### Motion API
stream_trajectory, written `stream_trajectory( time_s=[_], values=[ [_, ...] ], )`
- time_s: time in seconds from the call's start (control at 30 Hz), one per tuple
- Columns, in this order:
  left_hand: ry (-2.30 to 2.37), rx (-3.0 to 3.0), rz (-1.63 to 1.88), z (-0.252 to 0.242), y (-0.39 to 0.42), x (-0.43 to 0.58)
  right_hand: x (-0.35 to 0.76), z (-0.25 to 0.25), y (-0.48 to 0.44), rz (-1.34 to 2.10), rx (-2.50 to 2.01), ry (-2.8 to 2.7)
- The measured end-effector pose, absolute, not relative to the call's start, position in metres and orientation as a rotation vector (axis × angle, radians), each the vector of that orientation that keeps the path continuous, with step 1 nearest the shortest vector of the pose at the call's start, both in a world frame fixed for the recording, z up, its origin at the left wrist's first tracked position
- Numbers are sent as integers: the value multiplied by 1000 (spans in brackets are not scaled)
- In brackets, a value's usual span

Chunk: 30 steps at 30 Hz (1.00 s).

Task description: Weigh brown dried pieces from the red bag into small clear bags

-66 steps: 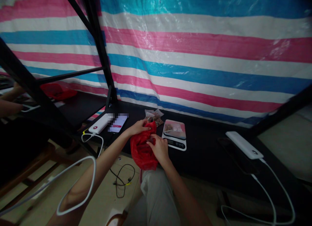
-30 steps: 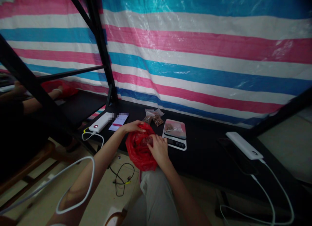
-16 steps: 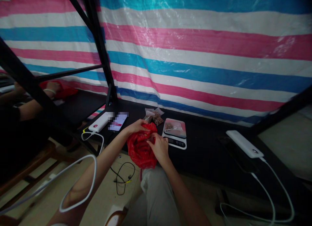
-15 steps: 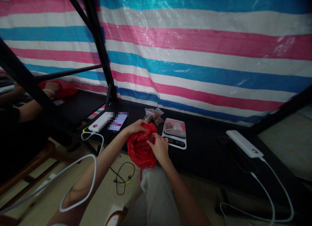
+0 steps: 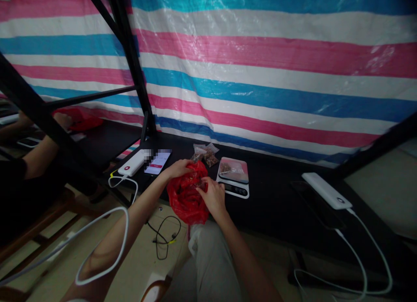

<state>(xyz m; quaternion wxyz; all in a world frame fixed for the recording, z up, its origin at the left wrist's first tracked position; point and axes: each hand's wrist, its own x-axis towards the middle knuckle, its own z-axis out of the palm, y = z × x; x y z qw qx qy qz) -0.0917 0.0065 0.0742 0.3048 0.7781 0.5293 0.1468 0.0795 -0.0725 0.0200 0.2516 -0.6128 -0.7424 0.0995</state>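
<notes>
Left hand (image 5: 180, 169): forearm extended forward and to the right, back of the hand uppermost, knuckles bent; thumb and fingers grasping the far rim of the bag.

Right hand (image 5: 213, 198): forearm extended forward and to the left, wrist low, back of the hand up, fingers curled; thumb and forefinger pinching a small clear plastic piece (image 5: 201, 185) at the bag's mouth. Contents of the piece, if any, too indistinct to tell.

Red plastic bag (image 5: 187, 204): one, crumpled, rounded, held between the hands at the near edge of the black surface (image 5: 273, 202), its lower part above the person's knee (image 5: 203, 237). Mouth turned upward, toward the wearer; long axis running from the left fingers back toward the body. The clear plastic piece is short and largely covered by the fingers; its axis cannot be told.

White digital scale (image 5: 245, 193): right of the bag, just beside the right hand; bearing one clear packet (image 5: 230, 168) with brown contents.

Two filled packets (image 5: 211, 158): lying together beyond the bag, left of the scale.

Lit phone (image 5: 158, 162) and white power bank (image 5: 131, 164): side by side, left of the bag.

Dark phone (image 5: 314, 206) and second power bank (image 5: 325, 191): far right, side by side.
</notes>
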Motion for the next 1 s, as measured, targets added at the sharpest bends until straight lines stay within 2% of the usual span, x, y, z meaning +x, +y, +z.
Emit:
stream_trajectory(
  time_s=[0.13,0.5,0.87,1.0],
  values=[
    [1480,2209,248,80,1,-89,79,20,-72,246,-1682,-2027],
    [1043,2136,450,78,-2,-85,79,18,-70,210,-1724,-2047],
    [1450,2010,312,74,9,-96,81,23,-76,214,-1656,-2053],
    [1608,1907,424,62,14,-95,80,29,-80,160,-1694,-2122]
  ],
)
